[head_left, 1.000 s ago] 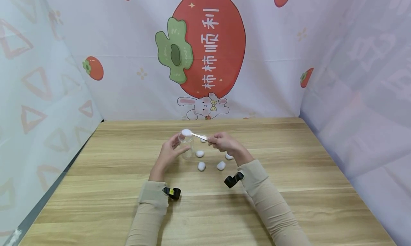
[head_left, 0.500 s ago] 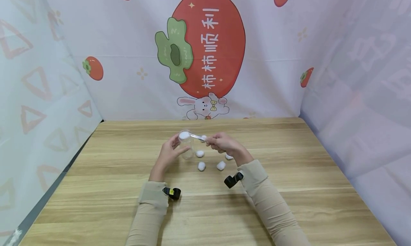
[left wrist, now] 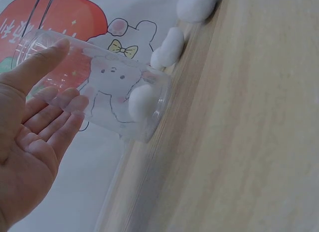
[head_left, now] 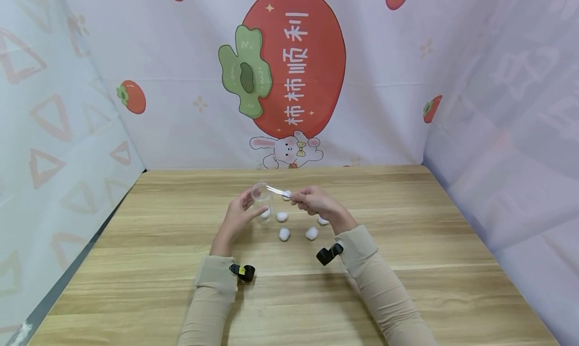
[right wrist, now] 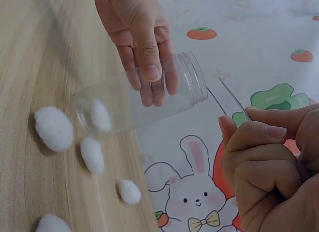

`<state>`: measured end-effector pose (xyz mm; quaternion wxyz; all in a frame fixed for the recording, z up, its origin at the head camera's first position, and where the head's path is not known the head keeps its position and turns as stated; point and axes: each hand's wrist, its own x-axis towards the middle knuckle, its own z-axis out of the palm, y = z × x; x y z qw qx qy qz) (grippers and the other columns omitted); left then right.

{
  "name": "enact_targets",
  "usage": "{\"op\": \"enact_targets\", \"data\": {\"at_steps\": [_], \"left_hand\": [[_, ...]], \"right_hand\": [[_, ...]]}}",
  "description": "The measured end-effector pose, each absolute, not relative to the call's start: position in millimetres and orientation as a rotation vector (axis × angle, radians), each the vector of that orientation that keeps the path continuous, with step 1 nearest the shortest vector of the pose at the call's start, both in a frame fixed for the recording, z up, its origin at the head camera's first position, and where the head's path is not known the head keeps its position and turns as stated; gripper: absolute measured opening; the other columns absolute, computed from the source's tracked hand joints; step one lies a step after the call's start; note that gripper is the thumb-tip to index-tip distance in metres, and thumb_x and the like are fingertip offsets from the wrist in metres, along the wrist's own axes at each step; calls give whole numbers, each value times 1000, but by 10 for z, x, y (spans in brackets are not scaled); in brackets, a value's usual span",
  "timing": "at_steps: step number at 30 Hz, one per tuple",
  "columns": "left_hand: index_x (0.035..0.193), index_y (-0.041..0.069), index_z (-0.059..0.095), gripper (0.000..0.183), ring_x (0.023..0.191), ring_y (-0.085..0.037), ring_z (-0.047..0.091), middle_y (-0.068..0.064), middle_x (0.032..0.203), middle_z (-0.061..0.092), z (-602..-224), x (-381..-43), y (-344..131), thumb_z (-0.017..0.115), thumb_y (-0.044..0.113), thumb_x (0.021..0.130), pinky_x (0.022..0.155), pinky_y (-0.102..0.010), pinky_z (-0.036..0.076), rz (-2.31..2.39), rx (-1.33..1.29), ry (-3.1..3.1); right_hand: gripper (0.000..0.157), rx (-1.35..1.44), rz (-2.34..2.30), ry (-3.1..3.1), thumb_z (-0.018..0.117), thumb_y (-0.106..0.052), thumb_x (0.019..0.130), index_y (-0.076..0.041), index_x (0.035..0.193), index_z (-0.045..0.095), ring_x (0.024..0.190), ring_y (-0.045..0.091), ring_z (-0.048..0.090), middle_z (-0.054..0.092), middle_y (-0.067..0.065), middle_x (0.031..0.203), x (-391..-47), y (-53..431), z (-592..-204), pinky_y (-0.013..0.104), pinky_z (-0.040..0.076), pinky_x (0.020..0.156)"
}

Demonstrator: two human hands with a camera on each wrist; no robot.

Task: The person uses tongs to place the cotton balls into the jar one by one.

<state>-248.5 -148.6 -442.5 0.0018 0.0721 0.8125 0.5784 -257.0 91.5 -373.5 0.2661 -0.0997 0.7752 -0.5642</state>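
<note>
A clear plastic jar (head_left: 263, 203) stands on the table with its mouth uncovered. My left hand (head_left: 237, 215) holds it near the top, thumb on one side and fingers on the other. One white cotton ball (left wrist: 143, 102) lies inside at the bottom, seen through the wall in both wrist views. In my right hand (head_left: 316, 201), thumb and fingers pinch a pair of metal tweezers (head_left: 279, 191). The tweezers' tips are at the jar's mouth, spread apart with nothing between them, as the right wrist view shows.
Several loose cotton balls lie right of the jar, among them one near the front (head_left: 284, 234) and another below the right hand (head_left: 311, 233). The wooden table (head_left: 289, 296) ends at a patterned curtain (head_left: 181, 120) behind.
The cotton ball has gone from the tweezers' tips at the jar's mouth down to the jar's bottom. The tweezers have let it go; both hands have stayed nearly still.
</note>
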Motion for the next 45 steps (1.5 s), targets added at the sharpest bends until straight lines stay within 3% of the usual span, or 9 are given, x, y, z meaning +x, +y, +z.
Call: {"op": "enact_targets", "data": {"at_steps": [9, 25, 35, 45], "left_hand": [[145, 3, 39, 74, 137, -34, 46, -21, 144, 50, -4421, -2490, -1489, 76, 20, 83, 120, -40, 38, 1828, 226, 2538], [143, -1, 41, 72, 138, -35, 45, -22, 143, 50, -4428, -2483, -1482, 76, 16, 83, 121, -40, 37, 1830, 252, 2548], [142, -5, 39, 66, 139, -38, 43, -27, 144, 48, -4080, -2258, -1405, 71, 8, 86, 122, -42, 35, 1803, 240, 2524], [143, -4, 39, 70, 138, -38, 44, -25, 143, 49, -4330, -2413, -1449, 74, 10, 84, 122, -42, 35, 1814, 228, 2542]], "right_hand": [[26, -240, -1547, 2105, 43, -19, 102, -1, 92, 59, 45, 4, 22, 35, -8, 55, -2590, 986, -3704, 15, 18, 41], [28, -244, -1596, 2077, 43, -19, 103, -5, 85, 60, 43, 3, 23, 36, -8, 54, -2652, 1115, -3820, 15, 19, 39], [28, -229, -1612, 2065, 43, -19, 102, -4, 85, 60, 43, 4, 23, 37, -8, 54, -2703, 1174, -3924, 16, 19, 38], [28, -169, -1599, 2047, 42, -22, 103, -6, 87, 59, 43, 3, 23, 39, -8, 55, -2742, 1233, -3999, 16, 19, 40]]}}
